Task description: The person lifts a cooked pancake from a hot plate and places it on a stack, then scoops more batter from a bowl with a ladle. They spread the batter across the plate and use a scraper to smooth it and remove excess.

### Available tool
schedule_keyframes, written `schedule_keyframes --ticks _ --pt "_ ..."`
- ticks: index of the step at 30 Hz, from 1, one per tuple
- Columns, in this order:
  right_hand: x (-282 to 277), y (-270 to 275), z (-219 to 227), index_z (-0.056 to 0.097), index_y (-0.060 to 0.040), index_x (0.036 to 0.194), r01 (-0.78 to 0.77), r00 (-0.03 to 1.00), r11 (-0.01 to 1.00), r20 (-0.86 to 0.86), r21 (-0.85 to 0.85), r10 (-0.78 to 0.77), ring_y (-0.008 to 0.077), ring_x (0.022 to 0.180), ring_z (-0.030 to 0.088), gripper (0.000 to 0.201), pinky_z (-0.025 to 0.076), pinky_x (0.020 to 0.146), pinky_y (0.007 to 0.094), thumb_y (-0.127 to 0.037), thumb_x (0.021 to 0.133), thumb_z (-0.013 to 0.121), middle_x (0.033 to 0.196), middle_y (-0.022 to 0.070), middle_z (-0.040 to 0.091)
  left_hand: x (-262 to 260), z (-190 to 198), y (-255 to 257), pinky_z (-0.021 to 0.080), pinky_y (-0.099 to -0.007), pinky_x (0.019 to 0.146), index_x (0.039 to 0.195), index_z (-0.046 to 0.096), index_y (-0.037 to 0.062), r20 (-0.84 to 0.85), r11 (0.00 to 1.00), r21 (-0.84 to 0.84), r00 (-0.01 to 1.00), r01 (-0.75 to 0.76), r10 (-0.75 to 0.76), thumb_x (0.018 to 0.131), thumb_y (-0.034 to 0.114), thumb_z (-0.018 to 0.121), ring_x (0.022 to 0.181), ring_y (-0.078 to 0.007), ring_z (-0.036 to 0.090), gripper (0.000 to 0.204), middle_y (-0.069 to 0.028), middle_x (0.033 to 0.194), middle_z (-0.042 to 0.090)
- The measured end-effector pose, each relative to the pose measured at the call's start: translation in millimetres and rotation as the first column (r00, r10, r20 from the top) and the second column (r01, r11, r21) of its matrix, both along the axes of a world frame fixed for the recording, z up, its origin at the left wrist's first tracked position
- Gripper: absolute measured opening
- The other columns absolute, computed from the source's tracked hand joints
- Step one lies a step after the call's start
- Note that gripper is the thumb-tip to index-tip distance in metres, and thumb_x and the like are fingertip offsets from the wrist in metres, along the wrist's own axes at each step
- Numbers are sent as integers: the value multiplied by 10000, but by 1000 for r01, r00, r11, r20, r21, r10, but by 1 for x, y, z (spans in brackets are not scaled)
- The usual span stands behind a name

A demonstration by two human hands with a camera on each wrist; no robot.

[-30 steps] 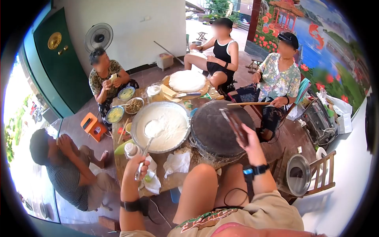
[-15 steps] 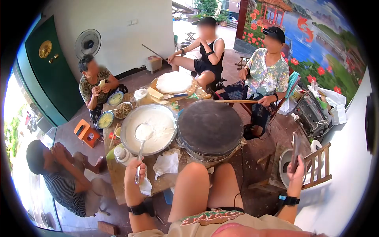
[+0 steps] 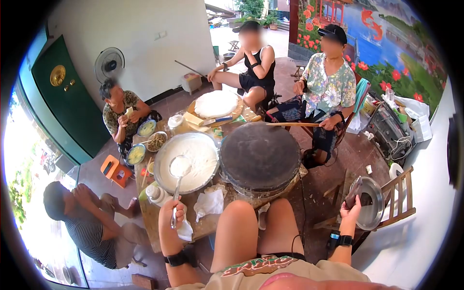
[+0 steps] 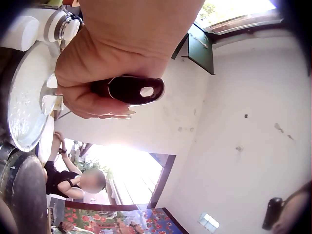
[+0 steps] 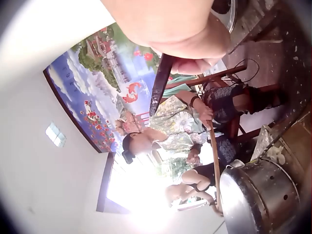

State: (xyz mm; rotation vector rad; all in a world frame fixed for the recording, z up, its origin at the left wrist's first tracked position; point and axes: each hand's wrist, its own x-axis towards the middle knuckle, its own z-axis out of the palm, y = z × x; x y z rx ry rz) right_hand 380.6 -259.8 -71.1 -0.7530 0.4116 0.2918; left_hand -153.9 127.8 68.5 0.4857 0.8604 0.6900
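My left hand [image 3: 172, 212] grips the handle of a ladle [image 3: 178, 187], whose bowl holds white batter over the large metal basin [image 3: 159, 180] of batter. In the left wrist view the dark end of the ladle handle [image 4: 139, 90] sticks out of the fist. My right hand [image 3: 350, 212] holds a dark, flat, blade-like scraper [image 3: 354, 191] upright beside a round steel pan [image 3: 380, 220] on a wooden chair. The scraper [image 5: 162, 83] points away from the hand in the right wrist view. Between my hands stands a round black griddle [image 3: 261, 154], its top bare.
Behind the griddle, a seated person [image 3: 331, 87] holds a wooden stick [image 3: 295, 124] reaching its edge. A board with a pale round stack [image 3: 216, 103] lies at the table's back. Bowls of food [image 3: 157, 141], a white bottle [image 3: 155, 193] and crumpled paper [image 3: 209, 205] stand around the basin.
My right hand has carried the scraper from over the griddle to the right, down beside the steel pan. The left hand still holds the ladle over the basin.
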Motion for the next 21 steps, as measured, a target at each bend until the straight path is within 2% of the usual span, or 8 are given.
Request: schedule_keyframes --ticks 4,7,11,14,17,20,21 --pt "-9 15 18 614 -182 1006 90 995 996 -50 23 -89 119 741 590 221 433 529 243 -271 809 660 915 -49 645 -1 1 -1 303 -206 339 1020 471 45 17 1000 12 1000 12 -13 881 118 468 420 -73 393 157 -6 603 444" --pt "1 8 5 620 -173 993 117 992 990 -51 76 -113 121 682 578 202 431 508 241 -252 812 660 873 -45 648 0 6 -6 294 -203 334 1034 474 48 4 1000 -1 1000 -13 13 893 123 457 419 -70 391 161 -1 602 443" --pt "11 -1 -4 625 -156 959 134 990 983 -55 124 -128 130 574 529 157 427 475 246 -240 828 648 800 -29 644 -7 -4 -1 328 -211 335 1100 497 58 34 999 -18 999 29 -29 899 154 464 424 -68 415 225 9 626 467" --pt "9 2 2 628 -143 911 158 984 971 -114 177 -140 132 513 480 130 432 466 254 -258 852 621 762 -12 637 -6 -3 -1 329 -213 334 1105 498 59 24 999 -35 1000 8 -8 900 154 460 421 -67 413 230 12 627 467" --pt "0 11 10 608 -84 757 197 978 963 -110 186 -179 170 482 509 229 461 469 259 -292 851 625 633 36 597 -3 2 1 321 -216 331 1087 496 61 0 999 -49 1000 -4 4 901 145 448 412 -69 402 210 12 612 456" --pt "6 10 -4 602 -78 755 202 976 967 -116 156 -185 183 496 520 256 473 478 270 -315 851 623 626 48 580 1 11 -3 299 -214 323 1038 492 62 -25 999 -50 1000 -9 8 903 133 433 395 -71 382 163 11 578 436" --pt "10 9 -10 609 -90 820 186 978 970 -128 157 -167 179 509 527 225 469 474 268 -311 864 604 679 42 609 4 16 -6 298 -212 322 1036 492 61 -58 999 -32 998 -1 -1 903 133 434 395 -69 383 161 12 575 437"
